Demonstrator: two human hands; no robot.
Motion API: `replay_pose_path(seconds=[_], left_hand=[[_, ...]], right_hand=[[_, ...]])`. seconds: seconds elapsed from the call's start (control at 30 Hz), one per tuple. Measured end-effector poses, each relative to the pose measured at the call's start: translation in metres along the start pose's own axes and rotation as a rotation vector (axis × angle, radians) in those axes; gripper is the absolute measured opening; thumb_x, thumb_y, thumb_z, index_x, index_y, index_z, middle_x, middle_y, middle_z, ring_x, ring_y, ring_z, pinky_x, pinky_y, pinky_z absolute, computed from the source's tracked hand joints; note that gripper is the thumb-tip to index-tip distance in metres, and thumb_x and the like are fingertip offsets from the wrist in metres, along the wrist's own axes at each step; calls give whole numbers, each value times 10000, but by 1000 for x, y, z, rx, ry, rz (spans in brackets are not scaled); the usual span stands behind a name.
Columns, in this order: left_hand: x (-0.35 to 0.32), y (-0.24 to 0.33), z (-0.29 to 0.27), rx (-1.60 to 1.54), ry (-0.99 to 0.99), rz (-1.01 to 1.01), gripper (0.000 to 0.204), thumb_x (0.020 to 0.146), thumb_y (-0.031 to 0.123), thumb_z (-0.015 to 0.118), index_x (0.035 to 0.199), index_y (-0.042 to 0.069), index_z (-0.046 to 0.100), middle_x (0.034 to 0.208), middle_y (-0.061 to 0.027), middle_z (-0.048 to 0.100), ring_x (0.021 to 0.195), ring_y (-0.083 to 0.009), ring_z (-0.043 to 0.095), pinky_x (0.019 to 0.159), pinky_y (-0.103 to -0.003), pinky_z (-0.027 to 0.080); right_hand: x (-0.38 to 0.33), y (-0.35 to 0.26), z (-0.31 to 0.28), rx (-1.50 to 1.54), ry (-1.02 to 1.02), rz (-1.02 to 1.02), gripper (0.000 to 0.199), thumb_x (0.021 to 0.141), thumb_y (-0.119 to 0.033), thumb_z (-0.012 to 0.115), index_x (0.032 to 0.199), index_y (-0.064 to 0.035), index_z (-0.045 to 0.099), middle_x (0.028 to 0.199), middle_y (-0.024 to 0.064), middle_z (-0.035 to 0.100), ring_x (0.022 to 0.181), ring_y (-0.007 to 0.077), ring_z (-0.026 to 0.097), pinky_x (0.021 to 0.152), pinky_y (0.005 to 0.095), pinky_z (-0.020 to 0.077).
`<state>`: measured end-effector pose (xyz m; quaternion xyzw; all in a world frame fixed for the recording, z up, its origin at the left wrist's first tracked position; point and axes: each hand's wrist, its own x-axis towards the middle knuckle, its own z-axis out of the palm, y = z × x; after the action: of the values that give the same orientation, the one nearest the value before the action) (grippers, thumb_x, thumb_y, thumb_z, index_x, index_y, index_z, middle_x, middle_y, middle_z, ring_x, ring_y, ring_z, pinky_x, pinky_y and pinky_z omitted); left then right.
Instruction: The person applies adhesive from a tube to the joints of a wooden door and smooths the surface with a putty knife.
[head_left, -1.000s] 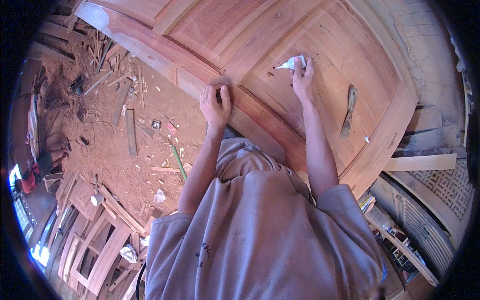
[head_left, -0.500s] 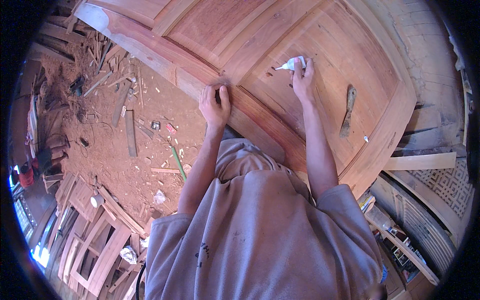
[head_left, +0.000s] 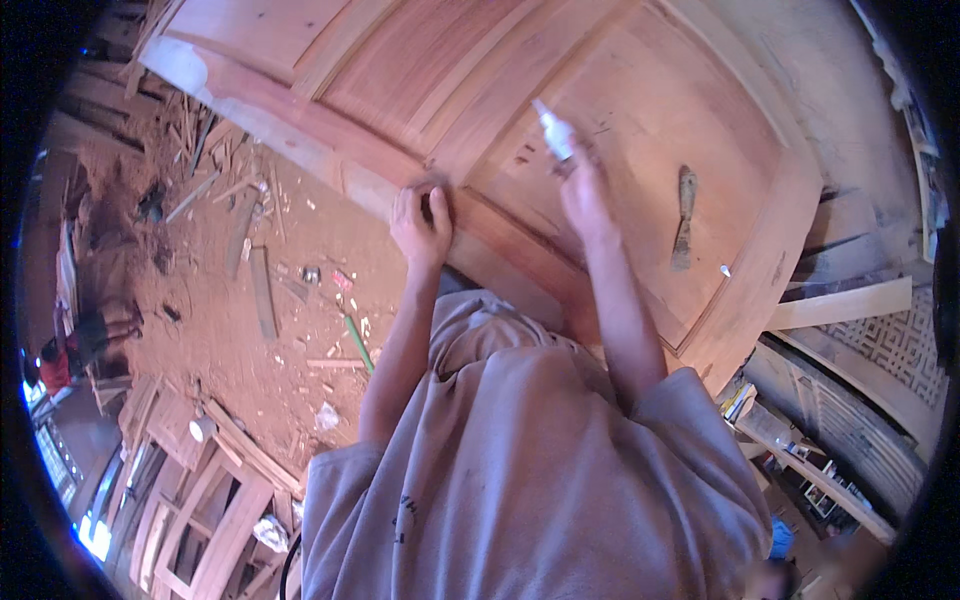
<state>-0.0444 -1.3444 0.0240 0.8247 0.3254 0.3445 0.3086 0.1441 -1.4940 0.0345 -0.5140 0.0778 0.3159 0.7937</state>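
Note:
My right hand, blurred by motion, is closed round a small white squeeze bottle with a narrow nozzle. It holds the bottle above a panelled wooden door, nozzle pointing away from me and slightly left. Dark marks show on the panel just below. At the door's near edge rests my left hand, fingers curled in and thumb bent towards them; whatever they may hold is hidden. A putty knife lies on the panel right of my right hand, and a small white cap lies beyond it.
Sawdust and wood offcuts cover the ground at left, with a green stick near my left forearm. Wooden frames stand at lower left. A person in red is at the far left. Boards lean at right.
My right hand has moved left and slightly nearer, lifting the bottle off the panel and turning its nozzle away from me. The whole view has shifted slightly; my left hand stays at the door edge.

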Motion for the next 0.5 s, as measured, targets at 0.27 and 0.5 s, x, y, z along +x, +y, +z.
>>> replay_pose_path(seconds=[0.27,0.5], left_hand=[[-2,20,-7,-261,-15,13,192,930,194,556,963,17,622,911,-150,642,888,-340,600,824,-427,458],[-8,82,-11,-666,-441,-547,368,990,294,541,1100,-52,600,916,-59,639,811,-97,569,693,-271,471]], right_hand=[[-81,34,43,300,-191,252,217,951,-255,614,1042,-65,564,912,32,590,718,118,551,633,276,495],[-102,33,51,-44,-369,-2,214,966,-210,583,1095,-40,600,955,59,620,836,123,603,698,277,523]])
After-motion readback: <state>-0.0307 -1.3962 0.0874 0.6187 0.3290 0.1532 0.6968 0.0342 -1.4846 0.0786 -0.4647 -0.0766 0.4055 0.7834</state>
